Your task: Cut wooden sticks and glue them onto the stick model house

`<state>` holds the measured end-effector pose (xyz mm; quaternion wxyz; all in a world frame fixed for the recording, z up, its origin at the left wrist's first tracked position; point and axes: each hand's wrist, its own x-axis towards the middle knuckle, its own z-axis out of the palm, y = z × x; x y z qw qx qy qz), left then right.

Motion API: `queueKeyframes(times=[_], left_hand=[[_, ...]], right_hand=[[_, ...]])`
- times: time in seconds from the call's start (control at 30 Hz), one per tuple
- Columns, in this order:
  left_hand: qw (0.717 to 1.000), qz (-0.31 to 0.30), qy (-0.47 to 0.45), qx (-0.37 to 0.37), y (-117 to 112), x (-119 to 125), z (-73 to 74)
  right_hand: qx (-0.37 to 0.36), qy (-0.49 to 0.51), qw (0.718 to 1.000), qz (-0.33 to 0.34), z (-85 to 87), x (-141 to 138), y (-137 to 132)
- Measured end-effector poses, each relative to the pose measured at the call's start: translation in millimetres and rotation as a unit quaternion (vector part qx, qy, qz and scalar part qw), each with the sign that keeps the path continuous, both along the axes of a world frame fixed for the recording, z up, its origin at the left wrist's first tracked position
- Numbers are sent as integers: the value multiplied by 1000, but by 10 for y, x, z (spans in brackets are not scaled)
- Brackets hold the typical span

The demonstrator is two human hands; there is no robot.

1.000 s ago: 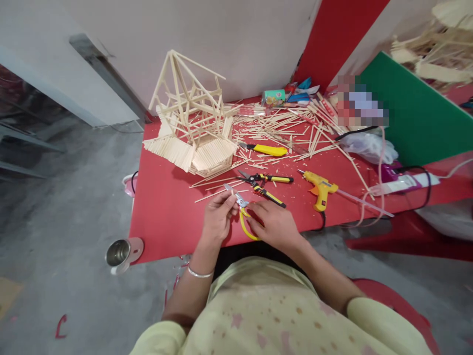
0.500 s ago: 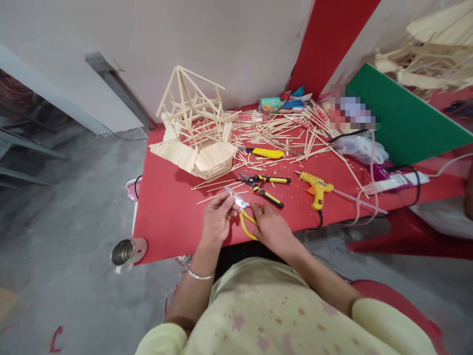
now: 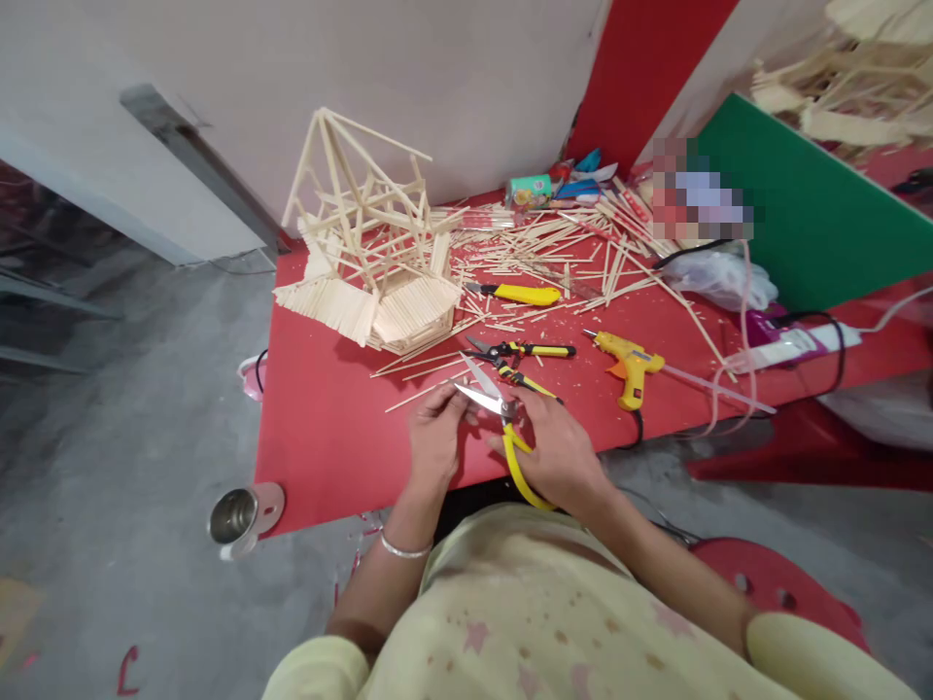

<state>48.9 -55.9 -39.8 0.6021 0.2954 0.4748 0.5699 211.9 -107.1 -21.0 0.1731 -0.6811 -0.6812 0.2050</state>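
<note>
My right hand (image 3: pixel 560 445) grips a pair of scissors (image 3: pixel 484 397) with yellow handles. Their two blades are spread apart and point left, towards my other hand. My left hand (image 3: pixel 435 428), with a bangle on its wrist, is closed in a pinch right at the tip of the lower blade. Whatever its fingers hold is too small to make out. Just beyond the scissors lie black-and-yellow cutting pliers (image 3: pixel 535 350), jaws apart. A half-built model of thin wooden sticks (image 3: pixel 371 253) stands at the table's far left.
Loose sticks (image 3: pixel 539 243) cover the back of the red table (image 3: pixel 313 437). A yellow utility knife (image 3: pixel 521 294) and a yellow glue gun (image 3: pixel 631 367) with its cord lie farther right. A metal mug (image 3: pixel 244 515) sits at the left corner; a green board (image 3: pixel 794 214) leans at right.
The scissor blades have opened wide, and my right hand has shifted slightly right with them. My left hand has drawn down a little from between the blades. The view has tilted slightly.
</note>
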Motion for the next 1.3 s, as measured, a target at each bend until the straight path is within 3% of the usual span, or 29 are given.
queueKeyframes(times=[0.27, 0.57, 0.77, 1.03, 1.3], left_hand=[[999, 5, 32, 4, 48, 121, -6], [992, -12, 122, 31, 75, 75, -6], [982, -21, 185, 41, 23, 34, -43], [988, -21, 154, 13, 26, -14, -70], [977, -32, 206, 45, 48, -41, 19]], right_hand=[[-36, -99, 994, 16, 72, -98, 199], [10, -71, 997, 41, -17, -172, 199], [-23, -56, 997, 43, 49, -223, 177], [-26, -34, 998, 52, 86, -240, 190], [-49, -61, 996, 38, 83, -282, 184]])
